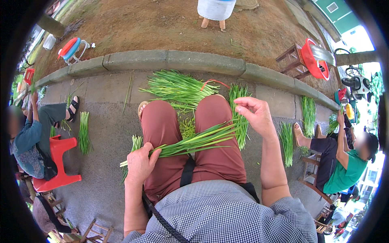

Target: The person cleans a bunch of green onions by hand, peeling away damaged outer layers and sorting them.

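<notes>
Green stalks lie in a bunch across the lap, taken here as the hub of a clock face with twelve straight ahead. Pale ends poke out toward nine o'clock, and leafy tips spread toward two. Between eight and nine, the left hand grips the bunch near its pale ends, thumb over the top. At two o'clock the right hand hovers half open, fingers curled, its thumb just apart from the forefinger, near the leafy tips.

Just before twelve, a large pile of stalks lies on the ground, with a red strip at its right end. One bundle lies beside the right knee at two o'clock, another well apart at nine. Near three o'clock, a person in a green shirt sits beyond a further bundle.
</notes>
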